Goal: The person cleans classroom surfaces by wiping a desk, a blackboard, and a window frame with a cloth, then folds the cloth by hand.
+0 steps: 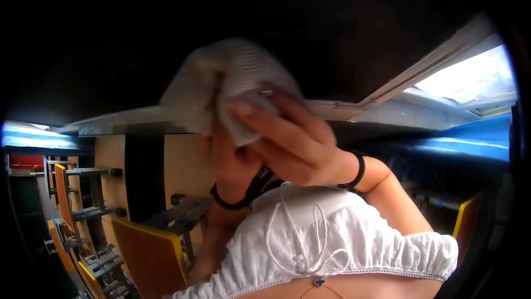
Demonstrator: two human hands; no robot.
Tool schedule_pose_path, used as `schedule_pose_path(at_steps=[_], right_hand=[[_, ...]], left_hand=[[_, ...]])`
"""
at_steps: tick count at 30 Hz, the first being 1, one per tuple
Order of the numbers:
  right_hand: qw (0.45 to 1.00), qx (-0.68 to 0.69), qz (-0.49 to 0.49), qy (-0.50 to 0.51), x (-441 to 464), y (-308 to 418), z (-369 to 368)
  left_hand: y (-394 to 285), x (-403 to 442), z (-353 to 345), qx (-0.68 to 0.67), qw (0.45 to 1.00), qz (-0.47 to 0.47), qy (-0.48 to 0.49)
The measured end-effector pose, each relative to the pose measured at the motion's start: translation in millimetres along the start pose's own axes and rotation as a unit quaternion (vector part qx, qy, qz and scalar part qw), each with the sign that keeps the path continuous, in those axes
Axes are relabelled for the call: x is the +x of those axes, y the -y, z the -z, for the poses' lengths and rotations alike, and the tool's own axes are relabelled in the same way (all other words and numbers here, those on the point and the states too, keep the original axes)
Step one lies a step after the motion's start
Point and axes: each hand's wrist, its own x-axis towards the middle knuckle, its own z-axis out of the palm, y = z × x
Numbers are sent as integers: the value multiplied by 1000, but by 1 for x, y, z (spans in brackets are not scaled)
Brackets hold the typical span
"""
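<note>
Head view: at the dark tabletop's (119, 119) near edge, a pale cloth (251, 66) is clamped in the right hand (310, 147); the left hand's (232, 163) blurred grip cannot be told. Apparently cloth is being worked; steady fingers are called for.

Dark surface (354, 50) | pale edge (119, 122) | lying on it: too dark to tell

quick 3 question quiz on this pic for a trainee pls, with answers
1. True or false: the right hand is empty, clear of the pale item.
2. Which colour edges the large brown panel at lower left? a) green b) yellow c) white
3. Fill in: a dark band circles the right ____.

Key: 1. False; it grips the pale item. 2. b. 3. wrist.
</note>
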Motion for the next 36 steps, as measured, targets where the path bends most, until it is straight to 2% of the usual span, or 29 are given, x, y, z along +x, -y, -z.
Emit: schedule_pose_path(at_steps=[3,8,14,17,20,22,23,25,26,27,29,31,36], right_hand=[[996,73,10,53,12,13,-20],[988,123,26,93,20,19,-36],[989,108,47,93,17,12,-8],[997,73,27,9,17,8,5],[998,56,24,-14,14,3,26],[999,23,11,-20,18,0,44],[999,15,-15,-47,21,1,48],[996,-32,-34,-78,24,-1,56],[997,-49,-37,-54,26,-2,63],[996,-67,-39,-32,29,-3,71],[995,-96,-25,-18,29,-10,75],[996,-86,-36,-15,21,-9,76],[996,-66,-67,10,4,-9,80]], left_hand=[[24,-24,-2,90,993,70,-16],[34,-65,-4,127,984,123,-9],[4,-95,-13,105,990,85,32],[-12,-80,-26,100,994,25,31],[-29,-33,-33,57,997,-47,1],[-30,26,-40,-143,984,-75,-70],[-36,46,-41,-157,976,-105,-106],[-52,55,-40,-218,966,-94,-100],[-59,60,-40,-248,960,-88,-98],[-69,65,-25,-242,966,-69,-61],[-73,62,-28,-210,973,-78,-57],[-74,53,-32,-193,976,-82,-54],[-75,49,-12,-262,963,-28,50]])
